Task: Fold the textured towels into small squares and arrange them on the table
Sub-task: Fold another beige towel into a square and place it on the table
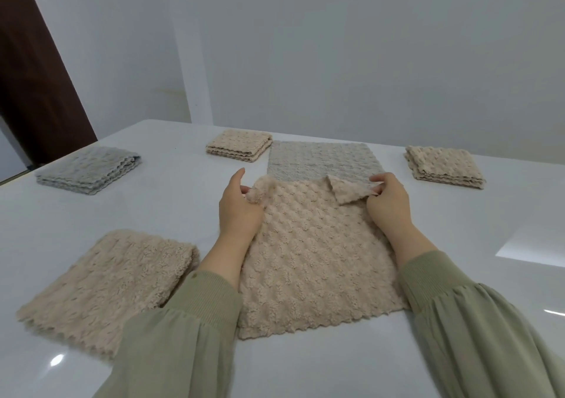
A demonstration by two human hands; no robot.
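Head view — beige towel (pixel 318 263) flat, both hands pinching far corners.

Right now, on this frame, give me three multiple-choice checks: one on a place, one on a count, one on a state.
1. The folded grey towel lies at the table's: A far left; B far right; C near edge.
2. Grey towels in view: A one; B two; C four.
3. The beige towel in both hands is: A rolled up; B spread open, far corners pinched; C folded small.
Answers: 1 A, it sits leftward beyond the left hand. 2 B, the folded one plus the flat grey towel. 3 B, the left hand and right hand pinch its lifted far corners.
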